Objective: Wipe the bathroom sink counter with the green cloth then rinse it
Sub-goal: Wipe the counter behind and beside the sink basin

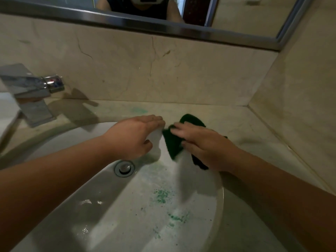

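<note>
A dark green cloth [173,142] lies over the far right rim of the white sink basin [127,215], partly on the beige marble counter [245,128]. My right hand [201,144] presses flat on top of the cloth and covers its middle. Beside it on the left, my left hand [137,135] rests on the basin rim with fingers together, its fingertips almost at the cloth's edge, holding nothing. Green specks and smears [161,195] dot the inside of the basin, and a faint green smear [139,110] marks the counter behind my hands.
A chrome faucet [31,95] stands at the left on the counter. The chrome drain plug [124,168] sits in the basin below my left hand. A marble backsplash and a framed mirror [163,28] rise behind; a wall closes the right side.
</note>
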